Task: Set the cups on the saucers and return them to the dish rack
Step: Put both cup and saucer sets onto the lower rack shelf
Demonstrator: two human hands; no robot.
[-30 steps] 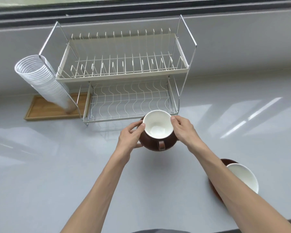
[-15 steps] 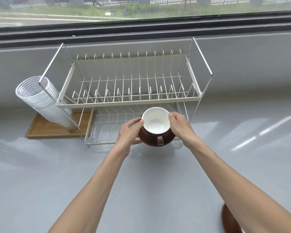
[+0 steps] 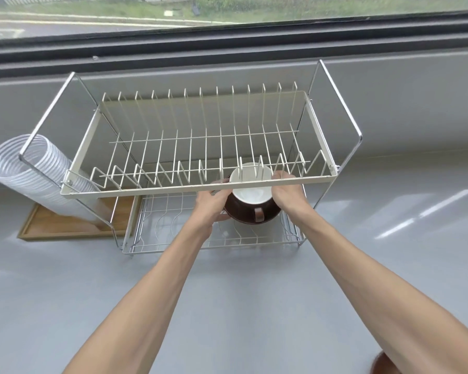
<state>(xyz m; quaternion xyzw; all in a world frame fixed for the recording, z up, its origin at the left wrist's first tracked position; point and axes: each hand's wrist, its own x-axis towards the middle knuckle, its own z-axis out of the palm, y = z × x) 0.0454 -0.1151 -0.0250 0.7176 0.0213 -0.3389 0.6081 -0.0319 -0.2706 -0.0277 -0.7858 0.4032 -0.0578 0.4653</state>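
Note:
A brown cup with a white inside [image 3: 250, 195] stands on a brown saucer [image 3: 243, 218]. Both are over the lower wire shelf of the two-tier dish rack [image 3: 173, 191], partly behind the upper tier's front bar. My left hand [image 3: 211, 205] grips the saucer's left edge and my right hand [image 3: 288, 195] grips its right edge. The cup's handle points toward me. Whether the saucer rests on the shelf cannot be told. A sliver of a second brown saucer [image 3: 382, 364] shows at the bottom right, mostly hidden by my right forearm.
A leaning stack of clear plastic cups [image 3: 33, 171] rests on a wooden tray [image 3: 65, 228] left of the rack. The rack stands on a grey counter [image 3: 65, 292] below a window sill. The upper tier holds only upright wire dividers.
Both hands have carried the cup and saucer forward from the counter into the rack's lower tier. The view has tilted up, so the second cup and saucer slid almost out of frame.

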